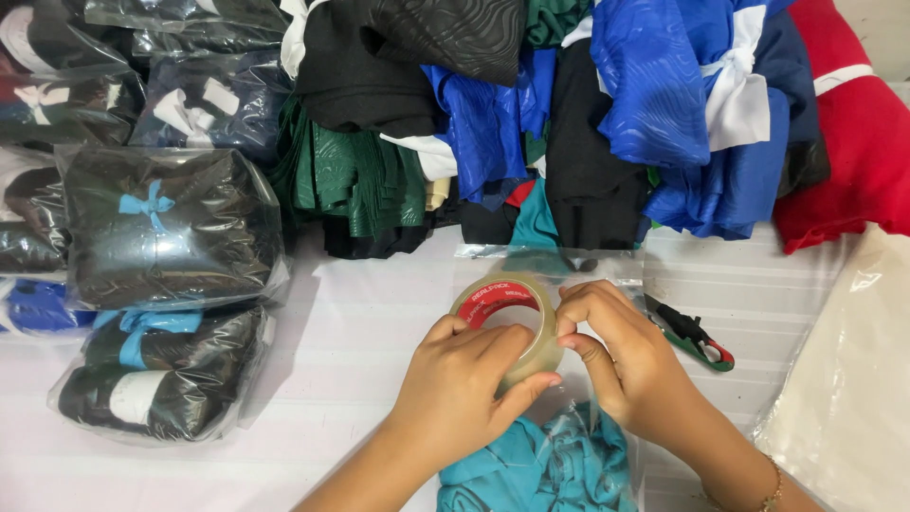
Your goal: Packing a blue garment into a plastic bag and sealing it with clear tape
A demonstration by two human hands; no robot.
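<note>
- Head view, looking down at a white table (360,379) w/ both hands low centre.
- Left hand (464,389): fingers curled round a roll of clear tape (512,322), thumb pressed on its near side, gripping it.
- Right hand (621,356): fingertips pinched at the roll's right edge, touching the tape; can't tell if a loose end is caught between them.
- Tape roll held upright-ish just above the table, between the two hands, red inner core facing the camera.
- Under the hands: clear plastic bag (559,261) w/ a teal garment (540,469) inside, bag lying flat, top edge reaching toward the clothes pile.
- Just right of the right hand: small snips (697,337) w/ green and red handle, lying on the table, not touched.
- Behind: heap of loose clothes (569,114), blue, black, green, white, plus red cloth at far right.
- Left side: stack of bagged dark garments (171,228) tied w/ light blue ribbon, well apart from the hands.
- Far right: pale plastic sheet (853,379) at the table edge.
</note>
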